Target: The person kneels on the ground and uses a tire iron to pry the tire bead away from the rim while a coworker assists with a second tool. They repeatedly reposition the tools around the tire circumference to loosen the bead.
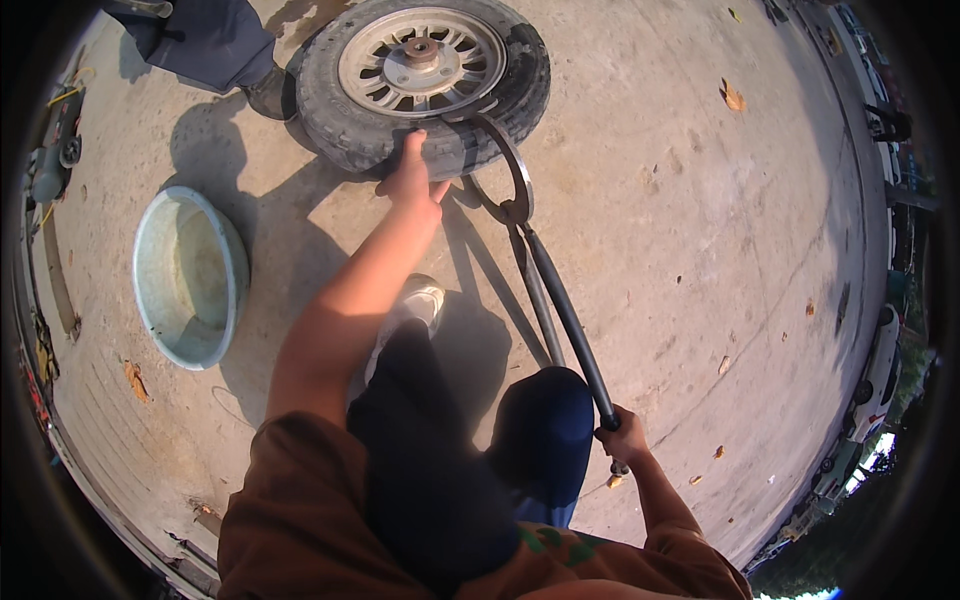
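The wheel (422,82) lies flat on the concrete ground (700,230). The left hand (412,175) rests on its near tread. Just right of that hand, the long tool (540,275) hooks the tyre, its handle running back to the right hand (625,435). A basin (190,275) sits left of the wheel, nearer; another person's leg (215,45) stands at the wheel's far left.

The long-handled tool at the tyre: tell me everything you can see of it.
The long-handled tool looks like dark metal: two long bars joined at a pivot, ending in a curved, hook-like jaw that arcs over the tyre sidewall beside the pale spoked rim. It slants from the wheel toward the person. The right hand is closed round the end of one black-sleeved handle. The left hand presses on the tyre beside the jaw, not on the tool.
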`<state>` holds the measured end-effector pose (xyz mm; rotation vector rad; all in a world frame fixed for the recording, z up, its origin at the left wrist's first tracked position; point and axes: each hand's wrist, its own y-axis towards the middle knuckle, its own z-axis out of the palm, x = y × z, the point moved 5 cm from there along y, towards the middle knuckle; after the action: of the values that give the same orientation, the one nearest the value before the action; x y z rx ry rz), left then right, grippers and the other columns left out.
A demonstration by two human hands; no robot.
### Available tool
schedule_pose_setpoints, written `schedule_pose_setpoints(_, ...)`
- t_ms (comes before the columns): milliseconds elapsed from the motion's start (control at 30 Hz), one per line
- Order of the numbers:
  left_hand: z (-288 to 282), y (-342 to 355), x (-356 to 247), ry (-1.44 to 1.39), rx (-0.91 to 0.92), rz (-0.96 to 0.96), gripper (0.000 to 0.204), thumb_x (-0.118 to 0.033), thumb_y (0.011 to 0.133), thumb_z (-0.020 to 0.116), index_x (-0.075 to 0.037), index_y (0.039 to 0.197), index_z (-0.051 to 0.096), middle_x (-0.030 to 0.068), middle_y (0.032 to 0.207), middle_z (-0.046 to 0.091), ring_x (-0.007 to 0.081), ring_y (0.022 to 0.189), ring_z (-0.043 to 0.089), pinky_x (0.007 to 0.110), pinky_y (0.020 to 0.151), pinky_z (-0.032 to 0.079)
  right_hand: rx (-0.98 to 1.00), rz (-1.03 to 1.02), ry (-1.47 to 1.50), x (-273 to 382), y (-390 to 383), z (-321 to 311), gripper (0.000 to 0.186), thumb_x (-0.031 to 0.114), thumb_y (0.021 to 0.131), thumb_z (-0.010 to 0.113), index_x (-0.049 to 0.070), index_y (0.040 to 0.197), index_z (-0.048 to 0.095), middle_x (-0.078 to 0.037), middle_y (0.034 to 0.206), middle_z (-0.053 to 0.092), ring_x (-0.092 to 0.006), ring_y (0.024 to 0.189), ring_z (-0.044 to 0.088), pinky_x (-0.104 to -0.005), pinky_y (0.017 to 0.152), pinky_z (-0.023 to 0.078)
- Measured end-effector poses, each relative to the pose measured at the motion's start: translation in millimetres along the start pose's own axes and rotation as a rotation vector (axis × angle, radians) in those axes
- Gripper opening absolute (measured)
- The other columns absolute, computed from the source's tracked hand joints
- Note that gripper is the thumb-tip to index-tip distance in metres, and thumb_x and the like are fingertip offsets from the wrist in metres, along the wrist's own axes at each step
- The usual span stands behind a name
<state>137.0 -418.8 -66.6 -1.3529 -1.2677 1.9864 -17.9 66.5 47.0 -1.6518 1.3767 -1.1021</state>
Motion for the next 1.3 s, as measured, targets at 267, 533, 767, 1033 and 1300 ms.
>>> schedule_pose_setpoints(267, -17, -86, 23, 0.585, 0.614, -0.105, 0.042, -0.039, 0.089, 0.071, -0.003, 0.107, 0.058, 0.0121, 0.105, 0.067, 0.0188, 0.089, 0.067, 0.031, 0.077, 0.057, -0.253, -0.257, -0.165, 3, 1, -1, 0.022, 0.014, 0.078, 0.071, 0.001, 0.076, 0.054, -0.017, 0.062, 0.058, -0.0287, 0.056, 0.061, -0.0419, 0.056, 0.048)
schedule_pose_setpoints(533, -25, -253, 184, 1.878, 2.023, 1.657, 0.051, -0.022, 0.077, 0.071, 0.007, 0.115, 0.053, 0.017, 0.118, 0.057, 0.0301, 0.12, 0.052, 0.042, 0.099, 0.046, -0.328, -0.402, -0.113, 0, 6, 3, 0.023, 0.019, 0.08, 0.072, 0.001, 0.077, 0.058, -0.021, 0.066, 0.063, -0.0384, 0.062, 0.066, -0.0431, 0.056, 0.049)
schedule_pose_setpoints(767, 0, -199, 256, 2.492, 2.325, 0.986, 0.052, -0.015, 0.076, 0.07, 0.003, 0.121, 0.052, 0.0208, 0.12, 0.059, 0.0349, 0.116, 0.058, 0.046, 0.091, 0.053, -0.357, -0.48, -0.081, -11, 25, 12, 0.024, 0.023, 0.081, 0.071, 0.002, 0.081, 0.058, -0.025, 0.071, 0.063, -0.0469, 0.072, 0.063, -0.0512, 0.061, 0.05)
schedule_pose_setpoints(1033, 8, -182, 271, 2.58, 2.132, 0.902, 0.06, -0.025, 0.075, 0.072, 0.0, 0.126, 0.053, 0.0205, 0.124, 0.059, 0.0348, 0.119, 0.056, 0.044, 0.095, 0.051, -0.319, -0.442, -0.139, -22, 49, 22, 0.024, 0.021, 0.076, 0.066, 0.003, 0.091, 0.061, -0.025, 0.073, 0.066, -0.0451, 0.073, 0.066, -0.0533, 0.068, 0.054)
schedule_pose_setpoints(1300, 18, -189, 269, 2.831, 1.991, 0.58, 0.067, -0.039, 0.078, 0.074, -0.002, 0.13, 0.051, 0.0186, 0.111, 0.068, 0.0349, 0.106, 0.065, 0.046, 0.087, 0.053, -0.218, -0.368, -0.086, -25, 56, 23, 0.025, 0.019, 0.078, 0.063, 0.004, 0.098, 0.061, -0.023, 0.083, 0.068, -0.0441, 0.082, 0.066, -0.052, 0.075, 0.053)
